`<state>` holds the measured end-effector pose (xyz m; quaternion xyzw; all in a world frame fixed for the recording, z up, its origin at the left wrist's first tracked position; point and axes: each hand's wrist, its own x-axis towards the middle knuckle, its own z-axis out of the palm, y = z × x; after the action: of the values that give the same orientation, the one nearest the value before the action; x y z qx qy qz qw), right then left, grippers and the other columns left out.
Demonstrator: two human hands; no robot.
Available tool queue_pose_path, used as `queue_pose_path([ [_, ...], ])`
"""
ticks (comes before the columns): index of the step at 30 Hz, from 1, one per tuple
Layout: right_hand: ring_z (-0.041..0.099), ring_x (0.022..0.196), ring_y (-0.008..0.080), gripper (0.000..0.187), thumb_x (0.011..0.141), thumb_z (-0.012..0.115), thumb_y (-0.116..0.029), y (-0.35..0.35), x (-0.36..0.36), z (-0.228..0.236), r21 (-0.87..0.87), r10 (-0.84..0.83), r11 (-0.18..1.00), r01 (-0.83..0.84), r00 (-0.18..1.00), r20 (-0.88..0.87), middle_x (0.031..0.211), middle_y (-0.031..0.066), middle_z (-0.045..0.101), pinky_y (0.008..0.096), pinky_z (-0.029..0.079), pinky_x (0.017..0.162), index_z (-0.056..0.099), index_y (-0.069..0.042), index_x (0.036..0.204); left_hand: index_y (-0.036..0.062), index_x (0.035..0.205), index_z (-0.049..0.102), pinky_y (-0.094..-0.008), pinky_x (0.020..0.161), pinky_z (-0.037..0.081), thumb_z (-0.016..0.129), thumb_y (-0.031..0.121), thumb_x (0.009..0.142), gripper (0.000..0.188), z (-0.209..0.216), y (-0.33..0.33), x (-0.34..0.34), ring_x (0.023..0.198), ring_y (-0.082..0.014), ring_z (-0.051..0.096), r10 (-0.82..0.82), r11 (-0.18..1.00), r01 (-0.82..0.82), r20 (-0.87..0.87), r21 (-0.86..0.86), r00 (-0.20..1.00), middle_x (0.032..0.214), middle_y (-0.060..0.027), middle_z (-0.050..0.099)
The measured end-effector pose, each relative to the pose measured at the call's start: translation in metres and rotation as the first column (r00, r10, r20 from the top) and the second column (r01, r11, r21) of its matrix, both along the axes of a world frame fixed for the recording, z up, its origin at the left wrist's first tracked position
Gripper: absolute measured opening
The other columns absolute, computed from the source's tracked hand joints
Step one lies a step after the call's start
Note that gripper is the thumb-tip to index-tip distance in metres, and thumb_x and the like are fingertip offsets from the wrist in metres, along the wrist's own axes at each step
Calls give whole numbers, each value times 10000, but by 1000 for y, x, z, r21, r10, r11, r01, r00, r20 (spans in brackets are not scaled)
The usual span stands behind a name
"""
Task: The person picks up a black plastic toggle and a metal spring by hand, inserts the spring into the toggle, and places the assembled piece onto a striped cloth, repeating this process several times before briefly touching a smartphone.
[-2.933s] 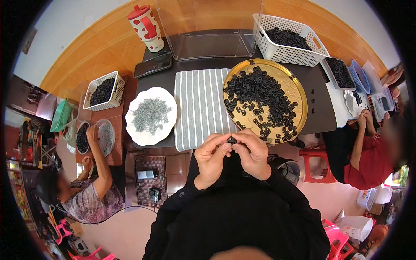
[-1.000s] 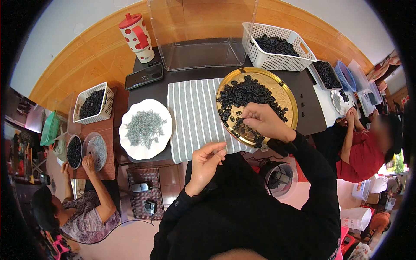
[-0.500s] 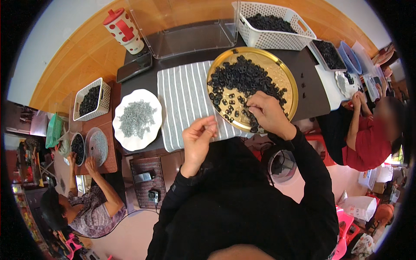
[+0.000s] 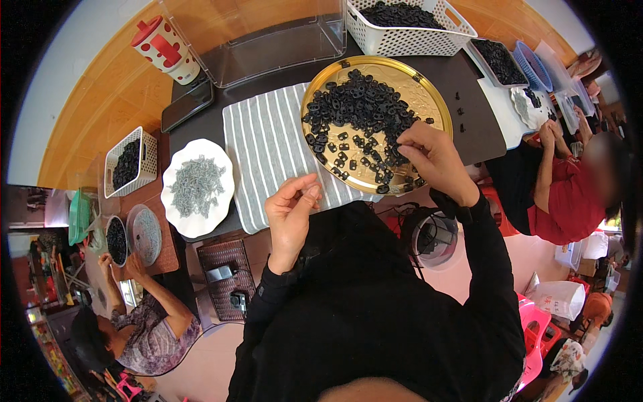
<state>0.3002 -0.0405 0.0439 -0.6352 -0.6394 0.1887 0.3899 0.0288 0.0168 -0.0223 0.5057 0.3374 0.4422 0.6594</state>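
Observation:
Over the right side of a round gold tray, my right hand has its thumb and fingers bent together beside the black parts; anything between the tips is too small to make out. Small black plastic parts with holes heap up in the tray, with loose ones scattered toward its near edge. My left hand hovers at the near edge of a grey-and-white striped cloth, thumb and forefinger pinched; what they hold, if anything, cannot be seen. A white scalloped plate left of the cloth carries small greyish pins.
Behind the tray stand a white basket of black parts and a clear plastic box. A phone and a red-dotted tumbler are at the back left. Co-workers sit on either side; a wicker basket is below the table.
The view has shifted, moving the table items leftward in the picture. My right hand has drawn toward the tray's right side. My left hand stays pinched near the cloth's edge.

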Motion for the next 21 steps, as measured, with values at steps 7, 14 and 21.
queue_pose_path([
  [7, 616, 732, 328, 104, 765, 635, 14, -1, 35, 19, -73, -152, 984, 161, 981, 120, 818, 165, 614, 351, 478, 638, 615, 27, 865, -32, 1087, 666, -234, 647, 488, 620, -18, 883, 210, -1, -3, -8, 757, -127, 624, -10, 1000, 11, 37, -9, 999, 918, -91, 680],
  [14, 608, 755, 342, 182, 740, 644, -29, 0, 9, 2, -115, 71, 992, -42, 962, 264, 825, 150, 589, 399, 481, 666, 631, -11, 921, -21, 1081, 674, -223, 629, 485, 624, -24, 879, 208, -3, -1, -3, 736, -119, 614, -15, 1000, 15, 3, 0, 1000, 887, -79, 673],
  [21, 584, 799, 369, 199, 725, 675, -46, 2, -2, -12, -195, 117, 980, -30, 883, 454, 839, 148, 531, 438, 469, 682, 580, -29, 900, -11, 1086, 673, -217, 634, 471, 616, -29, 881, 214, 0, -4, -2, 747, -93, 571, -52, 999, 52, 9, -12, 999, 883, -49, 620],
])
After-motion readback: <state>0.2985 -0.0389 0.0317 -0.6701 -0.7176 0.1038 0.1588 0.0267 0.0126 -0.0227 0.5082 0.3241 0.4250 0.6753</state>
